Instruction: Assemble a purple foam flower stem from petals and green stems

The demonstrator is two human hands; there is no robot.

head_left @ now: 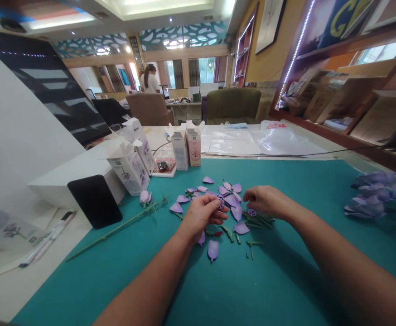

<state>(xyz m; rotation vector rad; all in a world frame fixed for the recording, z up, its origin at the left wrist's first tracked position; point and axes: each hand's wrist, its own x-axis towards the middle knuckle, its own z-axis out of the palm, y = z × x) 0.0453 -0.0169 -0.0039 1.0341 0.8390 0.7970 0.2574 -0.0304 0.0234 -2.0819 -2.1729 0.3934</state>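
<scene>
My left hand (205, 213) pinches a small purple plastic flower piece (221, 203) between thumb and forefinger, the other fingers loosely curled. Just above a bundle of short green stems (261, 220), my right hand (268, 200) has its fingers bent downward and slightly apart, with nothing visible in them. A small purple ring-shaped piece (251, 212) lies below those fingers. Loose purple petals (236, 213) are scattered around both hands, and one petal (213, 250) lies nearer to me. Small green pieces (228, 233) lie among them on the green mat (286, 280).
To the left are a long green stem (119, 226), a pale purple flower head (145, 198), a black phone-like slab (95, 201) and printed boxes (130, 167). More boxes (180, 149) stand behind. Purple flowers (371, 194) lie at the right. A person (149, 80) is in the background.
</scene>
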